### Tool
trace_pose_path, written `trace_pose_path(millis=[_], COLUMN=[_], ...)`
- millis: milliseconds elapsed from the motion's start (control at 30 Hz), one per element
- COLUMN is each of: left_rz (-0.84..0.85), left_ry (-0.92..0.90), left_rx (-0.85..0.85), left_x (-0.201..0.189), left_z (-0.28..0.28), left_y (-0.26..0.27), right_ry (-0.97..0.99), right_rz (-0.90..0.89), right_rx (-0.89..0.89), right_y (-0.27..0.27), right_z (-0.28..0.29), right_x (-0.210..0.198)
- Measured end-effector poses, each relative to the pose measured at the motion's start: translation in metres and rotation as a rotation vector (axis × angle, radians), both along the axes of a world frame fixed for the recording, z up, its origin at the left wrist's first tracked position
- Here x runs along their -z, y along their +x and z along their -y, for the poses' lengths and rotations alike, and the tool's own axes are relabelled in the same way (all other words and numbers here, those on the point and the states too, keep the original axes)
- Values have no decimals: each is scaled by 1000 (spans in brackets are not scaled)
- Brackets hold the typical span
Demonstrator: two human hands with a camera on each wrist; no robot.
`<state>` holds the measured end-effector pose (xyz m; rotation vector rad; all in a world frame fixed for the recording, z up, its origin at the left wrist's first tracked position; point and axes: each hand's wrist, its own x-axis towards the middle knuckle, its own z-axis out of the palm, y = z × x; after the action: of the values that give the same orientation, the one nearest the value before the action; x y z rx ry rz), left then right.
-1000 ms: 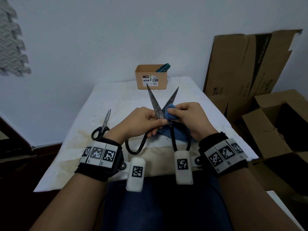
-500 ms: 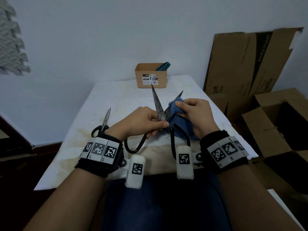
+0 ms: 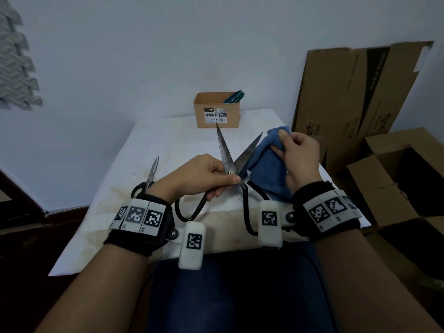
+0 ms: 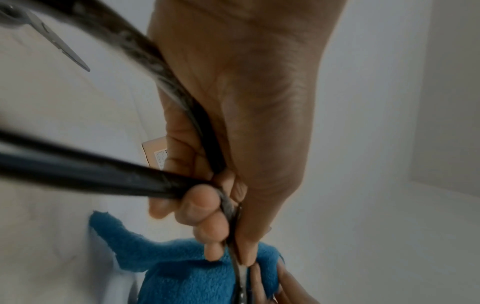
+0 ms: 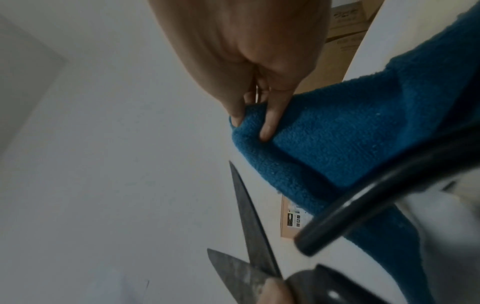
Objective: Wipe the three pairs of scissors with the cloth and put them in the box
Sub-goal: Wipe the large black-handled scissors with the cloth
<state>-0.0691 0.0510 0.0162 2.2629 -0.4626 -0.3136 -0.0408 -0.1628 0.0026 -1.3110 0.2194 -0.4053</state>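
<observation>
1. The left hand (image 3: 197, 175) grips the big scissors (image 3: 228, 162) at the pivot, thumb on top beside the screw and fingers (image 4: 205, 214) curled underneath around the black handle loop.
2. These big scissors are held above the desk (image 3: 168, 140) with the two dull, stained blades spread in a V that points away from the person, toward the box (image 3: 217, 114).
3. Their long black handle loops hang down toward the person's lap, one under the left hand and one beside the right wrist.
4. The right hand (image 3: 300, 159) pinches the blue cloth (image 3: 266, 164) between thumb and curled fingers (image 5: 270, 123), up near the tip of the right blade.
5. The cloth drapes from that pinch down behind the right blade to the handle; whether it touches the blade at the tip cannot be told.
6. A smaller pair of scissors (image 3: 150, 179), with black handles and blades closed, lies flat on the desk just to the left of the left hand, tips pointing away.
7. The brown box stands at the far edge of the desk, against the wall, with a label on its near side.
8. Green-handled scissors (image 3: 234, 96) sit in the box, handles sticking up over its right rim.
9. Flattened cardboard (image 3: 355, 92) leans on the wall to the right of the desk, and an open carton (image 3: 389, 169) stands on the floor beside it.
</observation>
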Motion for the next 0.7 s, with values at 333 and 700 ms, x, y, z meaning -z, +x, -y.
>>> trace_pose_path(millis=[333, 700], left_rz=[-77, -58], left_ry=[-182, -226], left_rx=[-18, -64], left_x=[1, -1], left_z=[-1, 8], left_y=[6, 1], right_ry=[-299, -609], right_rz=[24, 160], right_rx=[-118, -201], right_y=[-9, -21], right_z=[-10, -29], right_x=[-3, -9])
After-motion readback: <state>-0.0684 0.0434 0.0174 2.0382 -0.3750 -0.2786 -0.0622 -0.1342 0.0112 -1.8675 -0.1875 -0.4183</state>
